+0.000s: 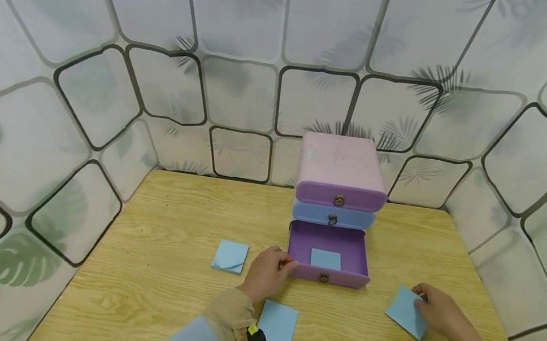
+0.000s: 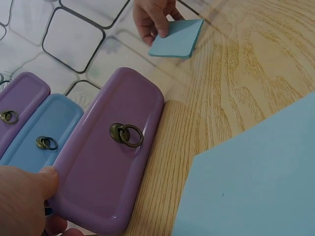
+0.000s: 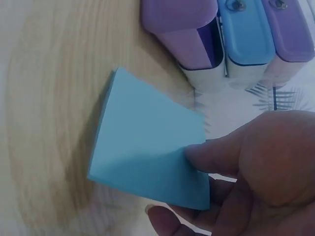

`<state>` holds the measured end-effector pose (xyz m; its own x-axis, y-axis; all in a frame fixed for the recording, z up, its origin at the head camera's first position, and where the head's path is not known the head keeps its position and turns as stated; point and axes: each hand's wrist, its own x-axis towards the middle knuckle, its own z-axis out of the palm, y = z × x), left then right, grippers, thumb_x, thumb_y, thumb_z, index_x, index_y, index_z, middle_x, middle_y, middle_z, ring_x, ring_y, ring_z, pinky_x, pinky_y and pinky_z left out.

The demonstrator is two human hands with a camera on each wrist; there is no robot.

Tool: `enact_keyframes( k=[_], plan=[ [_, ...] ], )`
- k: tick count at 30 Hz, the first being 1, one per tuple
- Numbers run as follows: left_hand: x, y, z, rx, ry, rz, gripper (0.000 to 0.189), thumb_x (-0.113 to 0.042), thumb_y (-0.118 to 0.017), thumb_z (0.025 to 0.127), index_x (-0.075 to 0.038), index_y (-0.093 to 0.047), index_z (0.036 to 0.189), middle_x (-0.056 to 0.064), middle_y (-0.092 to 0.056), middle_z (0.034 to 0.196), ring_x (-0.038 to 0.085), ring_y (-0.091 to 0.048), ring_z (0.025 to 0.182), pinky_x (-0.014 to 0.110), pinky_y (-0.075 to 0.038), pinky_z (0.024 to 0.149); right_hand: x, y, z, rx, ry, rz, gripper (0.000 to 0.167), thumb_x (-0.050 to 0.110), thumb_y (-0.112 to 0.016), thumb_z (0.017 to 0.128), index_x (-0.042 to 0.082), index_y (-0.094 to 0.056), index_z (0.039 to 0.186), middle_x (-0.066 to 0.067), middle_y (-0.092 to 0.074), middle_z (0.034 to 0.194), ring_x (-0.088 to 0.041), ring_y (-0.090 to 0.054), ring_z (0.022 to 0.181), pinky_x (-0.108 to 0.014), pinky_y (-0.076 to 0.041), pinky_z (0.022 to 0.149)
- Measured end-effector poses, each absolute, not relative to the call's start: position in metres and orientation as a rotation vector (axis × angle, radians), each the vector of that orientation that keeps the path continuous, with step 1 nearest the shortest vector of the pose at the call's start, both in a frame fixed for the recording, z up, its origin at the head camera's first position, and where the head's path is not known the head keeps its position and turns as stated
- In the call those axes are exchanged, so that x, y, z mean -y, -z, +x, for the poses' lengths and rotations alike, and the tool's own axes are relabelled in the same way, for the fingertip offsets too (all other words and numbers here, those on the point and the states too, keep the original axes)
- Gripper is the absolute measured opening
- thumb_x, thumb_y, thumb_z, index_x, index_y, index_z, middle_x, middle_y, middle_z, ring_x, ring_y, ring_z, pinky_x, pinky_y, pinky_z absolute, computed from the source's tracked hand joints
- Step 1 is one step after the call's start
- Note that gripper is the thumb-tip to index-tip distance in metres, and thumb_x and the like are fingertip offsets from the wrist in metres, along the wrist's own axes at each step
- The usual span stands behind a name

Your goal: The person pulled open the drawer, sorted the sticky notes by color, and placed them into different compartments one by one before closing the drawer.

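Note:
A small three-drawer cabinet (image 1: 343, 165) stands at the back of the table, its purple bottom drawer (image 1: 342, 278) pulled out with a blue sticky note pad (image 1: 326, 259) lying inside. My left hand (image 1: 267, 272) pinches the left end of that drawer's front, thumb on the outer face and fingers behind, as the left wrist view shows. Off to the right, my right hand (image 1: 440, 311) holds another blue sticky note pad (image 3: 147, 140) by one edge, thumb on top and fingers beneath. The pad is tilted over the table. The middle blue drawer (image 1: 349, 218) and the top purple drawer (image 1: 314, 193) are closed.
One blue note pad (image 1: 230, 255) with a lifted top sheet lies left of the cabinet. Another blue pad (image 1: 278, 325) lies in front, beside my left wrist. A patterned curtain (image 1: 241, 98) surrounds the wooden table (image 1: 168, 237) at the back and sides.

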<state>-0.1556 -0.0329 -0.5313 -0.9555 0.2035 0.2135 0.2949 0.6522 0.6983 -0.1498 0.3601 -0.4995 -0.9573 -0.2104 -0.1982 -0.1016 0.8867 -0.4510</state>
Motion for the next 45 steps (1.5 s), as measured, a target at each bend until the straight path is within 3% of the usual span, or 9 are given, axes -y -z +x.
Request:
enact_keyframes(
  k=[5,12,18,34,45],
  plan=[
    [0.033,0.532,-0.156,2.749,1.205,-0.416,0.02,-0.033,-0.063,0.093,-0.017,-0.074,0.088,-0.008,-0.052,0.077,0.005,-0.049,0.066,0.021,-0.044,0.059,-0.355,0.492,-0.152,-2.853,0.699,-0.267,0.023,0.003,-0.048,0.096,-0.007,-0.054,0.116,-0.037,-0.056,0.11,-0.052,-0.056,0.099,-0.052,-0.049,0.071],
    [0.033,0.534,-0.157,2.741,1.205,-0.424,0.02,-0.034,-0.063,0.093,-0.018,-0.073,0.087,-0.009,-0.051,0.077,0.004,-0.049,0.066,0.021,-0.043,0.059,-0.34,0.476,-0.158,-2.919,0.791,-0.264,0.027,0.004,-0.042,0.1,-0.007,-0.05,0.124,-0.034,-0.057,0.11,-0.036,-0.062,0.086,-0.041,-0.049,0.062],
    [0.034,0.535,-0.157,2.741,1.196,-0.428,0.02,-0.034,-0.063,0.093,-0.018,-0.073,0.086,-0.009,-0.052,0.077,0.004,-0.049,0.067,0.021,-0.044,0.059,-0.321,0.462,-0.165,-2.956,0.829,-0.276,0.031,0.011,-0.039,0.103,-0.004,-0.05,0.127,-0.034,-0.056,0.115,-0.033,-0.062,0.086,-0.04,-0.049,0.062],
    [0.033,0.536,-0.158,2.725,1.166,-0.441,0.02,-0.033,-0.063,0.093,-0.017,-0.073,0.086,-0.008,-0.052,0.076,0.004,-0.05,0.066,0.02,-0.044,0.059,-0.275,0.447,-0.194,-3.077,0.895,-0.468,0.025,0.009,-0.045,0.1,0.004,-0.059,0.121,-0.029,-0.062,0.114,-0.042,-0.06,0.098,-0.052,-0.046,0.076],
    [0.033,0.533,-0.157,2.74,1.159,-0.435,0.019,-0.033,-0.063,0.093,-0.017,-0.074,0.088,-0.008,-0.053,0.078,0.004,-0.051,0.068,0.02,-0.045,0.06,-0.249,0.456,-0.213,-2.948,0.929,-0.537,0.028,0.007,-0.045,0.101,0.002,-0.057,0.125,-0.025,-0.058,0.125,-0.044,-0.053,0.115,-0.056,-0.043,0.089]
  ],
)
